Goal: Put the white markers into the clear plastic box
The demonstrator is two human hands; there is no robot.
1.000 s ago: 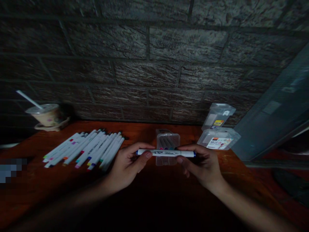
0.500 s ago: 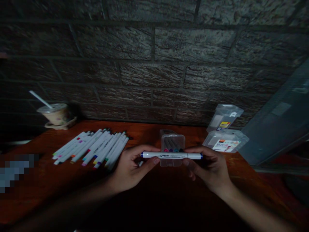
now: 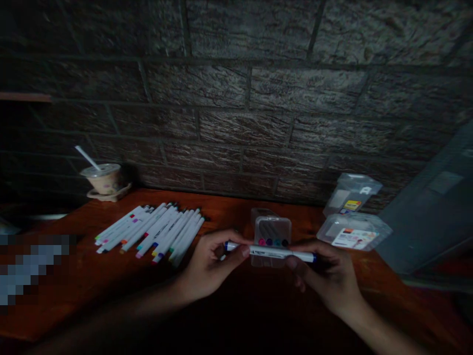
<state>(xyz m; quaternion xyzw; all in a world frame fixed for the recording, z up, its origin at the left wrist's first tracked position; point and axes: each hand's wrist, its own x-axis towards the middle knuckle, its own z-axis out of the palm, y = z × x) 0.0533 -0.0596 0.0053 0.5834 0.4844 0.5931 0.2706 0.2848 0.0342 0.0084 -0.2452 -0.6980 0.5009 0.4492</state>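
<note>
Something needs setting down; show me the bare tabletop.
Bare: behind the left hand, between loose markers and the centre case; behind the right hand, between that case and the clear boxes. Crowded: those markers, and the centre around the held marker. Front: too dark to tell.

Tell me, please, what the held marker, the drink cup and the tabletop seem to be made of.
Held marker: probably hard plastic, smooth and white with blue ends, judging by its even, printed barrel.
Drink cup: likely thin clear plastic, since the pale drink shows through its wall.
Tabletop: looks like wood, perhaps varnished, given its reddish-brown colour and faint sheen.
</note>
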